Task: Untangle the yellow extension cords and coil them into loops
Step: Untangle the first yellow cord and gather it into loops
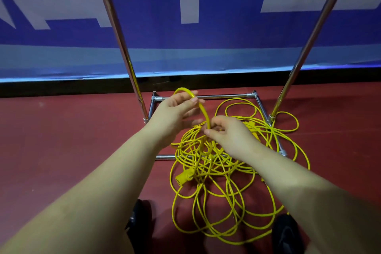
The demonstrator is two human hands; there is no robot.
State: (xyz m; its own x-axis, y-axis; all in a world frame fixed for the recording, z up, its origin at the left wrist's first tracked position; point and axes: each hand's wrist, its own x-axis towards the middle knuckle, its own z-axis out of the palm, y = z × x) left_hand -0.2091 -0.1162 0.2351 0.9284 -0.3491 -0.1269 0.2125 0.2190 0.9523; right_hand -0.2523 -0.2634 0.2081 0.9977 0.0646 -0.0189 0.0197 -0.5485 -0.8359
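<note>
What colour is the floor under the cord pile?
Dark red floor, clearest in the head view.

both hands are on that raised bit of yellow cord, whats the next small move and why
Probably lift the held cord a little higher with the left hand while the right hand slides down toward the pile. The strand arcs between both grips, and below them the loops lie crossed over each other on the floor, so a gentle pull should show where it snags.

Both bare forearms reaching forward, left grip (177,107) fingers curled, right grip (226,130) pinching, hands close together
</note>
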